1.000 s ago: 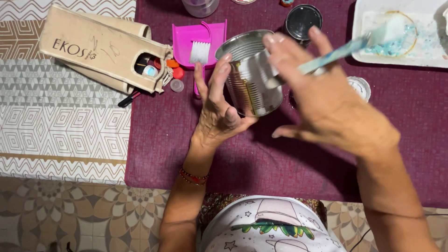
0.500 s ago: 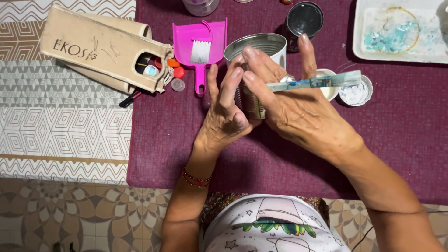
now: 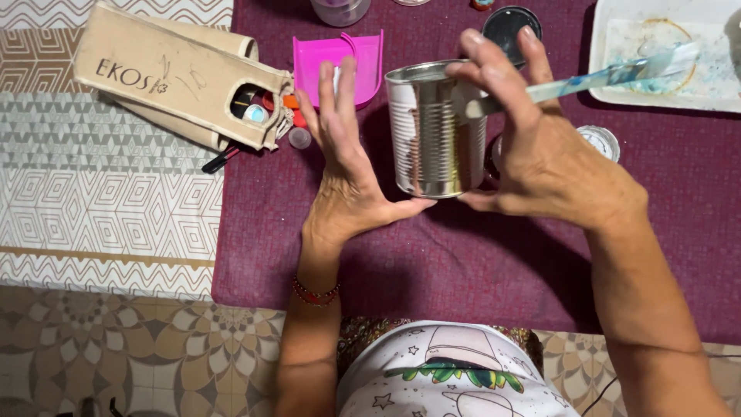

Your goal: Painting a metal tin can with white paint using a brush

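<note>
A person seen from above holds a ribbed metal can [image 3: 434,127] upright over a maroon cloth [image 3: 463,270], both hands on it. The left hand [image 3: 347,166] is spread wide, fingers straight up, w/ the thumb tucked under the can's bottom edge and the palm beside its left wall. The right hand [image 3: 540,147] wraps the can's right side, fingers curled over the rim, and also pinches a flat stick [image 3: 610,76] smeared w/ blue-white paint; the stick points right, its tip over a white tray [image 3: 610,62] streaked w/ the same colour. Just behind the can, at the top edge, lie a pink dustpan [image 3: 340,62] and a round black lid [image 3: 505,25]. A small clear jar [image 3: 600,141] sits right of the right hand, partly hidden by it. To the left, a beige fabric pouch [image 3: 170,77] lies tilted across the cloth's edge and a patterned mat [image 3: 100,193], w/ small coloured caps [image 3: 289,112] showing at its opening and spilling out beside it. A red bead bracelet [image 3: 314,293] circles the left wrist.
</note>
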